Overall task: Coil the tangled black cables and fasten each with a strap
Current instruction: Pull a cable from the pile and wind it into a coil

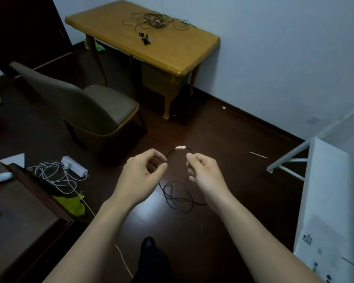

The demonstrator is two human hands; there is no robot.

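Note:
A thin black cable (177,198) hangs between my hands and droops in loose tangled loops below them, over the dark floor. Its short arc between my hands carries a small white and red tag (180,148). My left hand (143,172) pinches the cable at thumb and forefinger. My right hand (202,170) pinches the other side of the arc. On the far wooden table (192,52) lies a tangled heap of thin cables (155,20), with small black straps (145,38) in front of it.
A brown padded chair (90,107) stands left of the table. A white power strip with white cords (70,166) lies on the floor by a dark cabinet (18,211). A white cardboard box (333,211) and a metal rack (290,160) stand at right.

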